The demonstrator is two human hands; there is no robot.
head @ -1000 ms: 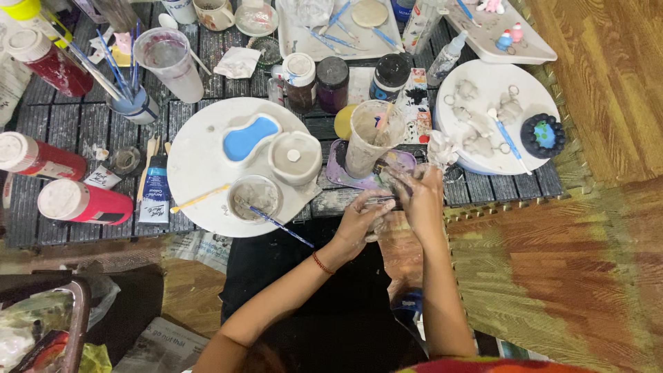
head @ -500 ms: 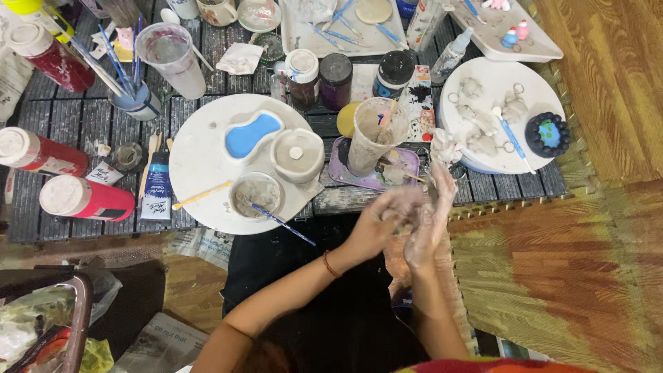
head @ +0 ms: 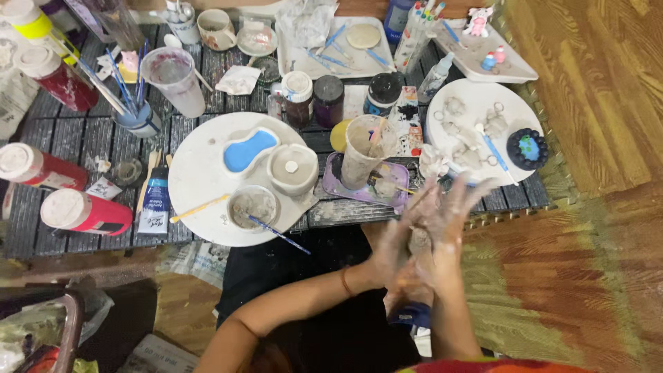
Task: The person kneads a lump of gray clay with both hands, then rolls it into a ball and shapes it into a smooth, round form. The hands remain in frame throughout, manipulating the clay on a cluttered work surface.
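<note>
Person's body: bare forearms, white-coated hands.
Left hand [head: 397, 238] and right hand [head: 445, 231] carry a pale, chalky film. A thin orange-red band [head: 343, 282] circles the left wrist. No sleeves cover either forearm. Dark clothing [head: 304, 304] covers the lap.

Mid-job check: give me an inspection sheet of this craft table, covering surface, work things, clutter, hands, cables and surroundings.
Surface: dark slatted table, paint-smeared, crowded.
Job's things: small pale lump pressed between both palms; kind unclear, blurred.
Clutter: round white plate with blue mould, white lidded pot and bowl with brush; two red paint bottles; second white plate with pale figures.
Grippers: left hand and right hand together, whitened, fingers extended.
Cables: nothing seen.
Surroundings: wooden floor; newspaper below table edge.
</note>
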